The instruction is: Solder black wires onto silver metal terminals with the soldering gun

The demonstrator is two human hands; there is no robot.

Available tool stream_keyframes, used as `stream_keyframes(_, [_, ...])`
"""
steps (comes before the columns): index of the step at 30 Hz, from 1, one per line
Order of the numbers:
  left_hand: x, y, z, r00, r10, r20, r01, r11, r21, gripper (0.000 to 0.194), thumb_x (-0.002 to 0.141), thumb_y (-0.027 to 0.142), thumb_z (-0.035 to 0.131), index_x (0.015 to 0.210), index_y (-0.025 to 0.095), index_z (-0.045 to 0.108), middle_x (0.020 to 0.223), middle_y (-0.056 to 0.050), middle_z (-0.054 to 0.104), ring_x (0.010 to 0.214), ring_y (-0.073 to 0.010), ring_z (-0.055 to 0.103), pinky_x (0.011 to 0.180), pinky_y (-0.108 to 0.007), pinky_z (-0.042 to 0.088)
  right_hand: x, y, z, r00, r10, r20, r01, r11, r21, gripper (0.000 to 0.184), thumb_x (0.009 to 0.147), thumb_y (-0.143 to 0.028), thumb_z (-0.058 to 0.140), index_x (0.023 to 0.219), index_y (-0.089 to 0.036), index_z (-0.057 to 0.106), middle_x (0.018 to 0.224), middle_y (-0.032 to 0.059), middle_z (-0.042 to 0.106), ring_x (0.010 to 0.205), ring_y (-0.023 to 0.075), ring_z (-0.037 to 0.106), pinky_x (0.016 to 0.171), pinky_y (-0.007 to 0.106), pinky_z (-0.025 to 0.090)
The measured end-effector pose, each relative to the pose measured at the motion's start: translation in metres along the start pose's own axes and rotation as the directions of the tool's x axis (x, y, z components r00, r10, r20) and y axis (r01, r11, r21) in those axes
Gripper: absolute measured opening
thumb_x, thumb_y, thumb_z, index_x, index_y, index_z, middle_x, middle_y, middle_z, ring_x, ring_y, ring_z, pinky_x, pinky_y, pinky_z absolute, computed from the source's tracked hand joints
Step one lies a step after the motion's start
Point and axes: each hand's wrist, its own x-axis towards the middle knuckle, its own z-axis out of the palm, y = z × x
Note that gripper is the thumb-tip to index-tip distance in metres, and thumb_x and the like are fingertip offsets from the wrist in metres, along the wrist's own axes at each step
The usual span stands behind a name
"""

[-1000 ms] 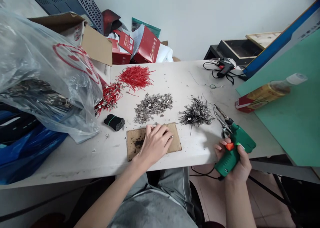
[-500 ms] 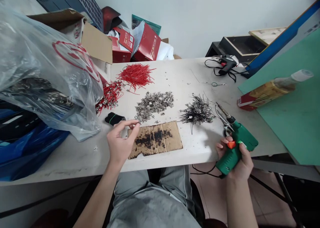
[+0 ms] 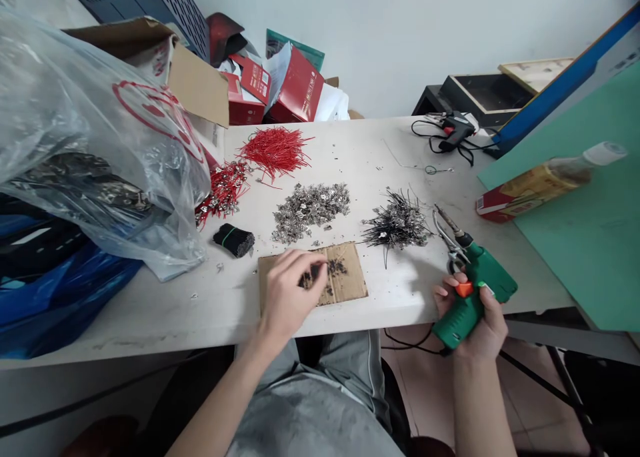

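Note:
My left hand (image 3: 295, 287) is over the scorched cardboard piece (image 3: 354, 273), thumb and forefinger pinched together; whatever is between the tips is too small to name. Just beyond lies a heap of small silvery metal terminals (image 3: 313, 210). A banded bundle of black wires (image 3: 234, 240) rests left of the cardboard. My right hand (image 3: 473, 317) grips a green soldering gun (image 3: 493, 275) with an orange trigger, its metal tip pointing up and left. To the left of the tip is a pile of black wires with metal ends (image 3: 397, 222).
Red wires (image 3: 276, 151) lie at the back left, beside a clear plastic bag (image 3: 165, 170) and an open cardboard box (image 3: 197, 87). A glue gun (image 3: 456, 130) with its cord sits at the back right. A bottle (image 3: 547, 180) lies on a green board (image 3: 590, 243).
My left hand has moved right from beside the metal terminals to over the middle of the cardboard, still pinched. My right hand holds the soldering gun in nearly the same place.

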Motion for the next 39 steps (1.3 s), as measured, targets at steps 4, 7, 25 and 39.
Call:
stream_keyframes(4, [-0.001, 0.007, 0.025, 0.984, 0.024, 0.177, -0.045, 0.993, 0.111, 0.013, 0.083, 0.003, 0.063, 0.088, 0.014, 0.069, 0.087, -0.006, 0.071, 0.083, -0.0203, 0.063, 0.078, -0.037, 0.056, 0.0, 0.0, 0.001, 1.0, -0.009, -0.004, 0.009, 1.0, 0.0, 0.04, 0.075, -0.031, 0.078, 0.109, -0.013, 0.068, 0.093, 0.0033, 0.058, 0.082, 0.0139, 0.057, 0.068, 0.026, 0.056])
stream_keyframes(7, [0.001, 0.009, 0.037, 0.977, 0.018, 0.213, -0.045, 0.992, 0.121, 0.014, 0.08, 0.002, 0.064, 0.087, 0.013, 0.069, 0.086, -0.006, 0.071, 0.08, -0.0203, 0.063, 0.075, -0.037, 0.056, 0.0, -0.001, 0.001, 1.0, -0.015, -0.005, 0.015, 1.0, 0.004, 0.04, 0.075, -0.031, 0.079, 0.109, -0.013, 0.068, 0.092, 0.0029, 0.058, 0.082, 0.0134, 0.057, 0.066, 0.025, 0.055])
stream_keyframes(25, [0.007, -0.012, 0.009, 0.977, -0.043, 0.208, -0.004, 0.975, 0.22, 0.014, 0.083, 0.005, 0.062, 0.084, 0.017, 0.069, 0.085, -0.004, 0.069, 0.083, -0.0213, 0.063, 0.08, -0.036, 0.052, 0.001, 0.0, -0.004, 1.0, 0.006, 0.005, -0.006, 1.0, 0.022, 0.036, 0.077, -0.032, 0.078, 0.106, -0.013, 0.069, 0.092, 0.0025, 0.059, 0.083, 0.0131, 0.058, 0.068, 0.026, 0.057])
stream_keyframes(39, [0.011, -0.016, 0.018, 0.99, 0.026, 0.142, -0.05, 0.984, 0.173, 0.012, 0.092, 0.008, 0.059, 0.093, 0.015, 0.07, 0.091, -0.007, 0.07, 0.086, -0.0216, 0.061, 0.083, -0.04, 0.053, 0.001, 0.0, -0.002, 1.0, 0.002, 0.009, -0.002, 1.0, 0.009, 0.039, 0.077, -0.032, 0.079, 0.109, -0.013, 0.068, 0.092, 0.0022, 0.059, 0.083, 0.0128, 0.058, 0.07, 0.026, 0.058])
